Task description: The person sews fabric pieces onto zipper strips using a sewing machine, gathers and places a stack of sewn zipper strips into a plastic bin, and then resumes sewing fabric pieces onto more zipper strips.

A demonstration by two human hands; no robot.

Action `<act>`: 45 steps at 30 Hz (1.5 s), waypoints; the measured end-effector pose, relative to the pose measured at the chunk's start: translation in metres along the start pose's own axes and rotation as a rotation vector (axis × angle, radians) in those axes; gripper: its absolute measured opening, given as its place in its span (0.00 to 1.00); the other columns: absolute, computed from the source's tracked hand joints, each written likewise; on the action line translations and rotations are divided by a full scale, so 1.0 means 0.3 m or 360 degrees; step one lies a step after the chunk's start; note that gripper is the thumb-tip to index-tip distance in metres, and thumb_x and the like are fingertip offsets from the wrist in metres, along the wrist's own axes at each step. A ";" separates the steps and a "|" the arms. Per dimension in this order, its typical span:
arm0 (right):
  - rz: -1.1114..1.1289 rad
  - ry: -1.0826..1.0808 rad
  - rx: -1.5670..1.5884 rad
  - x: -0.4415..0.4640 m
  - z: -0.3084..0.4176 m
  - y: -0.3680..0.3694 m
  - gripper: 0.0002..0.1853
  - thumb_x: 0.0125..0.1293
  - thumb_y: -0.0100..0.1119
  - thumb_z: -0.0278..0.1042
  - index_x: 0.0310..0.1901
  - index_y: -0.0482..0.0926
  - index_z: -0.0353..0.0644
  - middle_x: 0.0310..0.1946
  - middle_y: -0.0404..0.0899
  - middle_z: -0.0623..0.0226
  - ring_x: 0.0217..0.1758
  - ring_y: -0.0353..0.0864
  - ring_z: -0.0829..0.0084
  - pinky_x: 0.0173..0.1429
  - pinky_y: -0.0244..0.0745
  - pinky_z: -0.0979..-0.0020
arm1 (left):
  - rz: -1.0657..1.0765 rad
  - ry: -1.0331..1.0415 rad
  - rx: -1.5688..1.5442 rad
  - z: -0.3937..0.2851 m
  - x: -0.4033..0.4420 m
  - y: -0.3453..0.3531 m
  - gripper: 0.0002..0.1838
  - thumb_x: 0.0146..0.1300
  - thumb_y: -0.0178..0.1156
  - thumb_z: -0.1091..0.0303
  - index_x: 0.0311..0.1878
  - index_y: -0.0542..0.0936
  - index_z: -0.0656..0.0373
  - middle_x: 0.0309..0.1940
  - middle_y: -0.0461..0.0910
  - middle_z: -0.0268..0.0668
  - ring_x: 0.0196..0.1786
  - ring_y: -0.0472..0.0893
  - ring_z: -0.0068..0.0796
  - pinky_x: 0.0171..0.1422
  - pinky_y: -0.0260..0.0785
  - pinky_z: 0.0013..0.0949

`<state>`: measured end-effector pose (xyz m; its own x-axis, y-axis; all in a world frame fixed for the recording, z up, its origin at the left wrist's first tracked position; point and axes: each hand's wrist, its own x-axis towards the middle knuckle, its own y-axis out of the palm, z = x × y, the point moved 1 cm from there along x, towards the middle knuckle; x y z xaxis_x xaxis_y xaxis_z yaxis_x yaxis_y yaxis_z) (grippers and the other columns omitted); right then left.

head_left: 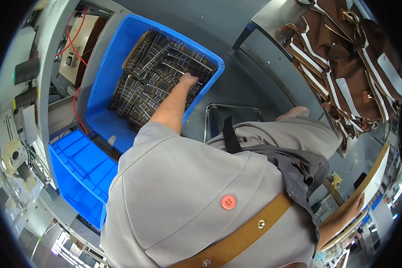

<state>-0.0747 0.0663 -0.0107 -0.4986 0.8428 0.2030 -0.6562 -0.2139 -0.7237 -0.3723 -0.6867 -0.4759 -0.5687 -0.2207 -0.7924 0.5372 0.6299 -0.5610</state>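
My left hand [190, 81] reaches down into a large blue bin [103, 85]. Its fingers are curled at the right side of the plaid fabric pieces [143, 87], closed on one of them; the fingertips are partly hidden. These pieces are dark brown with pale stripes, lying in stacked bundles. Far to the right, my right hand [356, 204] rests with its fingers stretched along the edge of a white tabletop [374, 181]. No object shows in that hand.
A smaller blue crate [82, 172] stands beside the bin. Brown bags with white strips [344, 76] lie on a metal table at upper right. A metal-framed stand [232, 107] is near my legs. Red hoses [77, 105] hang at left.
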 end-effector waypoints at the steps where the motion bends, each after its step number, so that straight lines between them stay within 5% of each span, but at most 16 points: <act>1: -0.0002 0.0001 0.0020 -0.009 0.010 0.008 0.23 0.80 0.63 0.43 0.68 0.80 0.38 0.54 0.85 0.66 0.52 0.82 0.77 0.57 0.76 0.77 | -0.0019 0.0004 -0.0001 0.006 -0.007 0.009 0.33 0.60 0.68 0.51 0.63 0.84 0.65 0.64 0.82 0.58 0.70 0.81 0.54 0.75 0.72 0.42; 5: 0.0054 0.0065 0.0034 -0.001 -0.024 -0.015 0.25 0.79 0.65 0.46 0.71 0.78 0.43 0.51 0.83 0.70 0.48 0.79 0.79 0.53 0.74 0.78 | -0.0239 0.0171 -0.0546 -0.065 -0.095 0.043 0.38 0.66 0.67 0.41 0.65 0.82 0.66 0.65 0.82 0.56 0.70 0.80 0.53 0.76 0.70 0.44; 7: 0.0414 -0.0010 -0.0028 0.037 -0.094 -0.050 0.31 0.80 0.63 0.42 0.78 0.69 0.42 0.66 0.79 0.62 0.65 0.79 0.70 0.68 0.72 0.71 | -0.0134 0.0239 -0.1016 -0.135 -0.166 0.034 0.36 0.70 0.64 0.42 0.65 0.81 0.66 0.63 0.83 0.58 0.67 0.82 0.55 0.74 0.71 0.47; 8: 0.0411 -0.0016 -0.0008 0.023 -0.105 -0.055 0.31 0.80 0.63 0.42 0.78 0.69 0.42 0.66 0.79 0.62 0.65 0.79 0.70 0.68 0.72 0.71 | -0.0151 0.0251 -0.1019 -0.173 -0.213 0.030 0.36 0.70 0.64 0.42 0.65 0.81 0.66 0.63 0.83 0.58 0.67 0.82 0.55 0.74 0.71 0.47; 10: 0.0570 -0.0675 -0.0423 -0.099 -0.002 -0.040 0.37 0.80 0.61 0.36 0.84 0.58 0.43 0.82 0.62 0.56 0.85 0.60 0.60 0.85 0.54 0.63 | -0.0456 0.0543 -0.0764 -0.263 -0.371 0.004 0.34 0.72 0.64 0.46 0.67 0.79 0.65 0.64 0.81 0.59 0.69 0.79 0.57 0.74 0.70 0.49; 11: 0.0547 -0.0672 -0.0400 -0.132 -0.003 -0.057 0.37 0.80 0.61 0.36 0.84 0.58 0.43 0.82 0.62 0.56 0.85 0.60 0.60 0.85 0.54 0.63 | -0.0474 0.0570 -0.0759 -0.280 -0.412 0.014 0.34 0.72 0.64 0.46 0.67 0.79 0.65 0.64 0.81 0.59 0.69 0.79 0.57 0.74 0.70 0.49; 13: 0.0779 -0.0732 -0.0313 -0.187 -0.028 -0.106 0.39 0.79 0.59 0.34 0.85 0.52 0.40 0.88 0.46 0.53 0.92 0.39 0.60 0.90 0.33 0.59 | -0.0883 0.0994 -0.0626 -0.325 -0.493 0.031 0.33 0.71 0.66 0.49 0.70 0.76 0.65 0.68 0.77 0.59 0.73 0.74 0.58 0.78 0.66 0.50; 18: 0.0493 -0.0849 -0.0606 -0.245 -0.063 -0.108 0.38 0.75 0.62 0.32 0.83 0.58 0.36 0.85 0.56 0.52 0.89 0.52 0.56 0.89 0.46 0.58 | -0.0923 0.1796 -0.0390 -0.528 -0.743 0.055 0.23 0.73 0.65 0.60 0.65 0.79 0.64 0.66 0.78 0.56 0.71 0.75 0.57 0.77 0.66 0.50; 23: 0.0226 -0.0966 -0.0618 -0.280 0.029 -0.076 0.45 0.61 0.76 0.46 0.77 0.68 0.37 0.77 0.66 0.43 0.82 0.62 0.44 0.82 0.57 0.50 | -0.0408 0.2565 -0.0095 -0.902 -1.218 0.092 0.13 0.74 0.64 0.67 0.58 0.84 0.59 0.54 0.85 0.48 0.59 0.85 0.50 0.66 0.75 0.43; 29: 0.0236 -0.0791 -0.0783 -0.302 0.037 -0.082 0.46 0.65 0.71 0.53 0.80 0.64 0.43 0.82 0.61 0.49 0.85 0.59 0.48 0.86 0.50 0.40 | 0.0298 0.3723 0.0203 -1.351 -1.848 0.375 0.12 0.69 0.66 0.76 0.54 0.85 0.60 0.53 0.87 0.46 0.56 0.86 0.46 0.61 0.77 0.41; 32: 0.0226 -0.0787 -0.0549 -0.293 0.004 -0.057 0.46 0.63 0.73 0.56 0.78 0.67 0.43 0.77 0.69 0.52 0.83 0.62 0.49 0.86 0.51 0.40 | 0.0703 0.4408 0.0115 -1.542 -2.172 0.624 0.14 0.65 0.67 0.80 0.53 0.85 0.61 0.50 0.88 0.45 0.51 0.88 0.48 0.57 0.79 0.42; 36: 0.0098 -0.0799 -0.0556 -0.310 0.013 -0.042 0.42 0.61 0.73 0.59 0.71 0.75 0.41 0.71 0.76 0.60 0.80 0.68 0.55 0.87 0.50 0.44 | 0.1323 0.4430 0.0275 -1.673 -2.549 1.030 0.09 0.65 0.67 0.80 0.47 0.87 0.64 0.44 0.89 0.44 0.47 0.89 0.42 0.54 0.80 0.36; 40: 0.0007 -0.0778 -0.0627 -0.334 0.014 -0.031 0.34 0.62 0.71 0.56 0.65 0.81 0.43 0.67 0.81 0.63 0.76 0.73 0.62 0.86 0.50 0.50 | 0.1853 0.4152 0.0873 -1.709 -2.675 1.424 0.11 0.70 0.68 0.68 0.53 0.86 0.61 0.51 0.89 0.44 0.56 0.87 0.41 0.59 0.78 0.38; 42: -0.0050 -0.0744 -0.0544 -0.331 -0.001 0.009 0.29 0.62 0.70 0.53 0.61 0.84 0.44 0.63 0.84 0.64 0.74 0.75 0.63 0.84 0.54 0.51 | 0.1588 0.4243 0.1034 -1.696 -2.633 1.585 0.17 0.70 0.68 0.63 0.58 0.85 0.59 0.58 0.87 0.42 0.66 0.82 0.45 0.70 0.74 0.43; 45: 0.0057 -0.0689 -0.0516 -0.315 0.001 0.018 0.21 0.60 0.69 0.48 0.51 0.90 0.45 0.56 0.88 0.67 0.69 0.80 0.66 0.80 0.60 0.53 | 0.1798 0.4122 0.1137 -1.693 -2.599 1.637 0.22 0.71 0.68 0.59 0.64 0.83 0.59 0.67 0.83 0.44 0.73 0.77 0.47 0.75 0.70 0.47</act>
<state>-0.0313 -0.0147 -0.0334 -0.7499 0.5428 0.3782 -0.4603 -0.0174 -0.8876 0.0185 0.1730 -0.0117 0.7568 0.5239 0.3909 0.5772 -0.2548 -0.7759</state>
